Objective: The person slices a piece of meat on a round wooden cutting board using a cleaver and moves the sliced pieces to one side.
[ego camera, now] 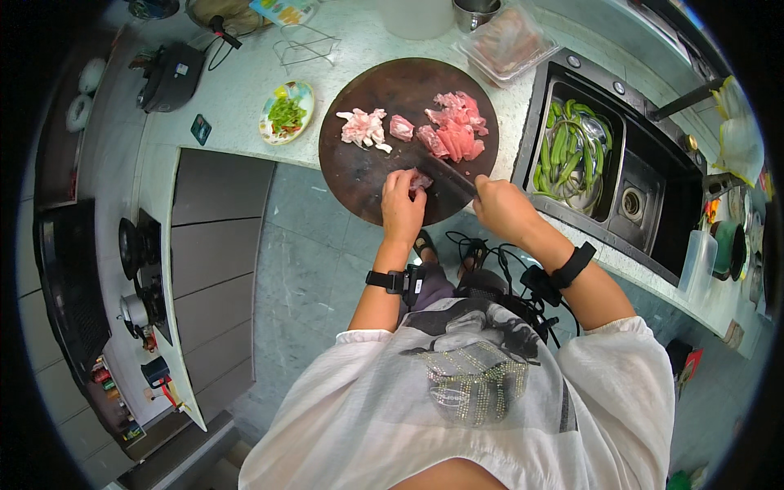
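Observation:
A round dark wooden chopping board (355,177) rests on the counter in front of me. My left hand (404,199) grips a small piece of raw meat (421,180) low on the board. In my right hand (499,205) is the handle of a cleaver (446,174), its wide dark blade slanting up and left, just right of that piece. Sliced pink meat (456,131) lies in a heap at the board's upper right. A single chunk of meat (402,128) sits left of it, and pale fatty pieces (363,127) are farther left.
Left of the board stands a patterned plate (265,127) with chopped green pepper (286,116). A plastic tray of meat (508,43) is behind the board. To the right, long green peppers (563,153) fill part of the double sink (618,177). A wire rack (305,49) stands at the back.

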The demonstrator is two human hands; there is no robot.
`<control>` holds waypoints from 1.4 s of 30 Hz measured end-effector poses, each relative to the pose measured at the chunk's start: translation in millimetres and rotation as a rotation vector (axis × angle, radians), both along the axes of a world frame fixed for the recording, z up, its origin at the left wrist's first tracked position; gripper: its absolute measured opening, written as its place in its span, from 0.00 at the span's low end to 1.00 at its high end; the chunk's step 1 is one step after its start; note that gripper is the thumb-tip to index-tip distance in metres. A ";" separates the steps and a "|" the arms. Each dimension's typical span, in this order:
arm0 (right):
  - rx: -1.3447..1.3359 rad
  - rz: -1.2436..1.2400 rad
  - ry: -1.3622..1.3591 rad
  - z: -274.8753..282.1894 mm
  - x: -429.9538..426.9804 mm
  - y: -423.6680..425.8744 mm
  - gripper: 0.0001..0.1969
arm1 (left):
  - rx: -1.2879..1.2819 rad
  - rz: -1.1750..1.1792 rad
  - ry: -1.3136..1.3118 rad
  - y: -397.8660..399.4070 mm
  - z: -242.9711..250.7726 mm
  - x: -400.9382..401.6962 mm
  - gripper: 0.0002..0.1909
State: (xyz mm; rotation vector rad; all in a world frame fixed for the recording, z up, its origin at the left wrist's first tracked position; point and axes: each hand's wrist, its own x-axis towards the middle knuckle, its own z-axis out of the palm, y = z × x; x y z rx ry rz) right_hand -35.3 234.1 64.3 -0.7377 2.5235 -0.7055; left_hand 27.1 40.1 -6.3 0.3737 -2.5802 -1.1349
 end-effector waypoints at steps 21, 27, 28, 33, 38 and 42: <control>-0.030 0.028 -0.043 3.0 9.1 -29.0 0.06 | -0.111 -0.026 -0.063 -1.5 3.1 -2.5 0.14; 0.015 0.039 -0.038 -4.1 6.7 -39.2 0.07 | -0.094 -0.045 -0.024 -3.9 1.6 -2.9 0.14; 0.003 0.038 -0.031 -6.3 5.7 -42.1 0.07 | -0.105 -0.037 -0.041 -4.0 1.8 -2.2 0.14; 0.032 0.042 -0.051 -9.4 5.2 -24.0 0.08 | -0.147 -0.022 0.025 -1.5 -0.7 0.7 0.14; 0.033 -0.016 0.001 -3.3 -4.4 3.9 0.09 | -0.156 -0.003 0.103 -0.8 -2.6 3.0 0.15; 0.019 0.009 -0.022 1.4 0.8 -2.3 0.09 | -0.145 -0.013 0.069 -0.4 -0.5 2.3 0.14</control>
